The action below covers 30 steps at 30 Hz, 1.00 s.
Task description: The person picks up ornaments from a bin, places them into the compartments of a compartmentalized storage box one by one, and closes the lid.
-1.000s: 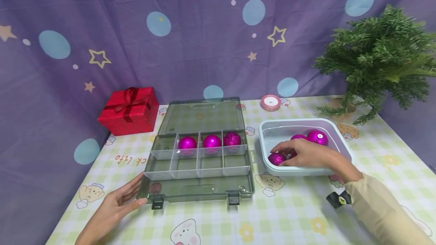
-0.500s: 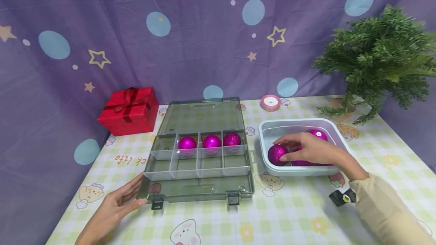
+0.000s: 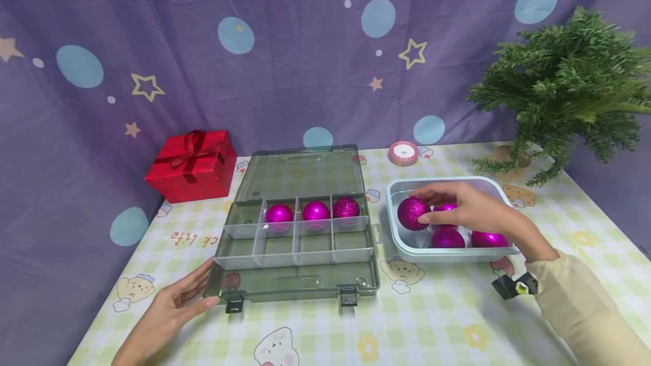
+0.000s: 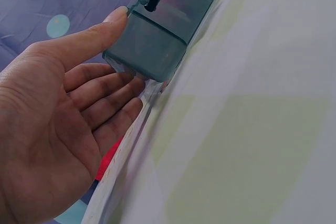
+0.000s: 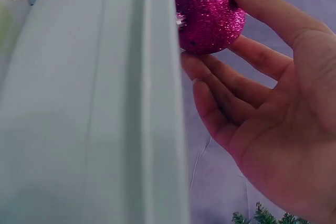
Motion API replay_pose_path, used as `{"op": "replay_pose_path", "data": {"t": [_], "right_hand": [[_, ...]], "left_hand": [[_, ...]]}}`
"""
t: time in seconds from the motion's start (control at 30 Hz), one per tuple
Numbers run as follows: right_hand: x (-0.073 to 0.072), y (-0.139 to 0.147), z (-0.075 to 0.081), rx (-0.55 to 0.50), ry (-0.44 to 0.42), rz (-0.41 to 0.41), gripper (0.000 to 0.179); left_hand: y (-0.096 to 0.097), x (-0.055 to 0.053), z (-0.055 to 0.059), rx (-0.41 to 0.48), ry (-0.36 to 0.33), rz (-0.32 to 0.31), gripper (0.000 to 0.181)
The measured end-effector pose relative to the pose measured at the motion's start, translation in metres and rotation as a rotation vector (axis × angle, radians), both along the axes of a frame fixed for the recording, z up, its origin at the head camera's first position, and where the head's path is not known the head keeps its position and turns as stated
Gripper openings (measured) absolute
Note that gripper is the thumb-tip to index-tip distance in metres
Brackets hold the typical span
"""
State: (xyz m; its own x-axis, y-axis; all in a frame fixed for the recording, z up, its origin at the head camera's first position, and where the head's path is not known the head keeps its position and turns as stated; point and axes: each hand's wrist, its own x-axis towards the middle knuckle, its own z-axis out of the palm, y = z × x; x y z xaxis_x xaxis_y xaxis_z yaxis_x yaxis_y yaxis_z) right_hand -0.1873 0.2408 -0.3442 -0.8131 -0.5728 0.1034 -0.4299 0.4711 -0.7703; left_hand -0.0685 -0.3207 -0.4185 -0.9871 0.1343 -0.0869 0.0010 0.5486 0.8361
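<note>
My right hand [image 3: 465, 208] pinches a glittery magenta Christmas bauble [image 3: 414, 213] between thumb and fingertips, raised to the rim level of a pale blue plastic tub [image 3: 407, 253]. In the right wrist view the bauble [image 5: 210, 14] shows its sparkling surface and a bit of its silvery cap. More magenta baubles [image 3: 447, 237] lie inside the tub, partly behind the hand. My left hand [image 3: 170, 309] touches the front left corner of a smoky see-through compartment box [image 3: 297, 281], thumb at the front, fingers extended along its side. Three baubles [image 3: 316, 211] fill back-row compartments.
The box's lid [image 3: 305, 174] lies back, and two latches [image 3: 348, 297] hang at its front. Behind stand a red gift box [image 3: 193, 168], a ribbon roll [image 3: 403, 153] and a small artificial pine tree [image 3: 564, 89]. A checked cloth [image 3: 422, 321] covers the table.
My right hand has lifted the glittery bauble from the tub's bottom up to rim level, uncovering other baubles. My left hand has stayed at the box corner.
</note>
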Motion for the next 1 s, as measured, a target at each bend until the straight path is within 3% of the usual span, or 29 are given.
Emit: {"op": "replay_pose_path", "data": {"t": [0.43, 0.6, 1.0], "right_hand": [[-0.011, -0.027, 0.010, -0.105, -0.028, 0.052, 0.041], [-0.019, -0.050, 0.013, -0.118, -0.018, 0.050, 0.042], [-0.037, -0.109, 0.015, -0.163, -0.010, 0.136, 0.044]], "left_hand": [[0.002, 0.000, 0.003, -0.007, -0.029, 0.012, 0.077], [0.001, 0.000, 0.003, -0.008, -0.036, 0.015, 0.077], [0.002, -0.001, 0.003, -0.018, -0.049, 0.025, 0.078]]}}
